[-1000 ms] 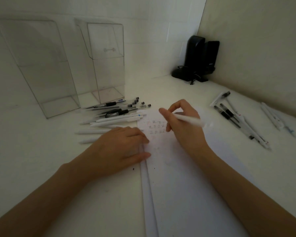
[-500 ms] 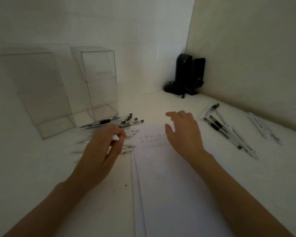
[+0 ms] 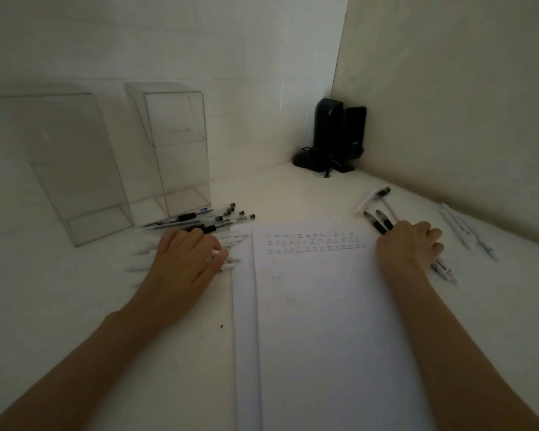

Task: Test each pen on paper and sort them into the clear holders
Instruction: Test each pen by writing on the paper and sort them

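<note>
Two grips unreadable — left hand (image 3: 184,265) on white plastic pens (image 3: 232,241), right hand (image 3: 408,247) on black-gripped pens (image 3: 377,221). Judged between tests; called next for pinching one pen.

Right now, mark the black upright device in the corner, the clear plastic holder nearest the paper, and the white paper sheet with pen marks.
Black upright device (image 3: 329,132), head view, front of its taller body.
Clear plastic holder (image 3: 181,169), head view, front wall.
White paper sheet (image 3: 324,337), head view, bare middle below the marks.
</note>
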{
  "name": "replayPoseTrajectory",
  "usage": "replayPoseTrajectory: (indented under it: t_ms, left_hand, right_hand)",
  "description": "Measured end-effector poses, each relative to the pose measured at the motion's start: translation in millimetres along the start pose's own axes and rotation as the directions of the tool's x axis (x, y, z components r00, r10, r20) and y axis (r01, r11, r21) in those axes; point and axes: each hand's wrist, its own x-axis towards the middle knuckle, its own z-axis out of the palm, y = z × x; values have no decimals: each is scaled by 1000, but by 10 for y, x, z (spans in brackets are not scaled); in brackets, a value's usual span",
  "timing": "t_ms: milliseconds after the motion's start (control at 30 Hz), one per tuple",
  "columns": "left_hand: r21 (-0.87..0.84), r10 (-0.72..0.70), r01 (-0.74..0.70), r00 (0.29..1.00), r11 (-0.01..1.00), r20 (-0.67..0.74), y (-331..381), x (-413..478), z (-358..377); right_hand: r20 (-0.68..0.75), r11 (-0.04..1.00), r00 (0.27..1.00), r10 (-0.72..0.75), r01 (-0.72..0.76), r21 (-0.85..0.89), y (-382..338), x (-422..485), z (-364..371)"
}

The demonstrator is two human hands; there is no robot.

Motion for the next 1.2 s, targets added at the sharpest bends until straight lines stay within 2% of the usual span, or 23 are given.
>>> replayPoseTrajectory:
  t_ms: [67, 133, 200, 233, 267, 333, 400, 467, 533, 600, 667, 700, 767, 833, 967, 1100, 1200]
  left_hand:
    - [31, -98, 96, 994, 995, 44, -61, -4, 47]
    - [53, -152, 149, 987, 987, 58, -94, -18, 80]
    - [38, -138, 137, 990, 990, 32, -84, -10, 65]
    - [16, -124, 123, 992, 992, 12, -53, 0, 32]
    - [-14, -106, 106, 994, 994, -9, -24, 12, -4]
    - [-66, -53, 50, 998, 997, -44, 46, 32, -74]
    - [-90, 2, -5, 999, 996, -33, 114, 36, -113]
    - [-90, 55, -53, 998, 995, 23, 169, 36, -121]
    - [-50, 106, -102, 990, 993, 87, 181, 31, -105]
    - [-27, 112, -111, 991, 993, 67, 168, 34, -67]
    - [-101, 22, -20, 1000, 995, 9, 188, 39, -50]
    - [-158, -47, 46, 999, 986, -1, 206, 40, -61]
    - [-223, -134, 149, 987, 963, 84, 231, 37, -70]
    - [-238, -92, 118, 989, 964, 119, 263, 20, -65]
    - [-259, 38, -2, 990, 966, 134, 283, -27, -30]
    - [-343, 44, 1, 991, 939, 124, 280, -27, -66]
    - [-346, 65, -28, 993, 938, 95, 253, -23, -85]
  right_hand:
    - [-78, 998, 997, -30, 34, 54, -32, -2, 10]
    - [-132, 947, 982, -134, 166, 275, -93, -13, -47]
    - [-105, 761, 935, -338, 337, 554, -190, -89, -151]
    - [-58, 648, 875, -480, 398, 649, -246, -159, -218]
    - [3, 557, 782, -623, 441, 704, -308, -249, -285]
    - [120, 456, 564, -817, 504, 734, -428, -448, -367]
    - [193, 411, 425, -884, 513, 754, -527, -615, -370]
    - [213, 377, 358, -909, 487, 788, -594, -739, -337]
    - [220, 355, 331, -918, 435, 827, -641, -833, -301]
    - [236, 352, 325, -916, 368, 861, -654, -863, -302]
    - [208, 319, 356, -911, 289, 903, -642, -818, -330]
    - [182, 280, 391, -902, 211, 937, -628, -782, -341]
    - [154, 145, 453, -878, -54, 988, -606, -745, -350]
    - [160, 69, 440, -883, -215, 974, -621, -809, -307]
    - [197, 156, 313, -929, -151, 976, -721, -1086, -166]
    - [221, 137, 319, -921, -267, 954, -757, -1123, -113]
    - [224, 137, 303, -926, -284, 949, -718, -1092, -74]
